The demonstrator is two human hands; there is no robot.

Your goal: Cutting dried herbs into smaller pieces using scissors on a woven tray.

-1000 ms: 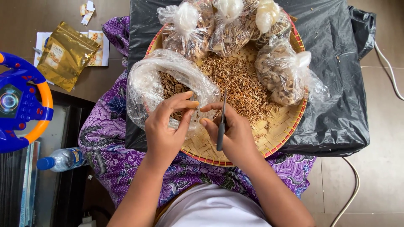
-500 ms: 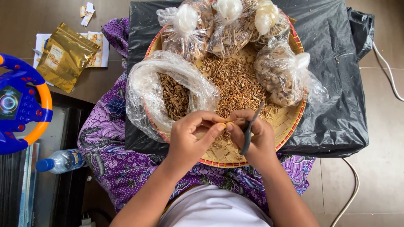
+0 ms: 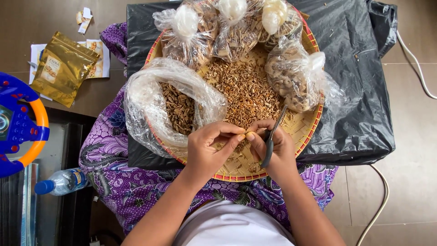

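Fragment of dried husk [image 3: 242, 135], tiny, pinched between fingertips of left hand [image 3: 210, 150] and right hand [image 3: 272, 148] above woven tray [image 3: 300, 130]. Right fingers also curled around small knife [image 3: 271, 139]. Open plastic bag [image 3: 154, 98] just left.

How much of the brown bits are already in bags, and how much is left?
Done: four tied bags sit at the woven tray's far edge. In hand: the left hand and right hand, holding a small knife, pinch one piece. Left: the loose pile and a part-filled open bag.
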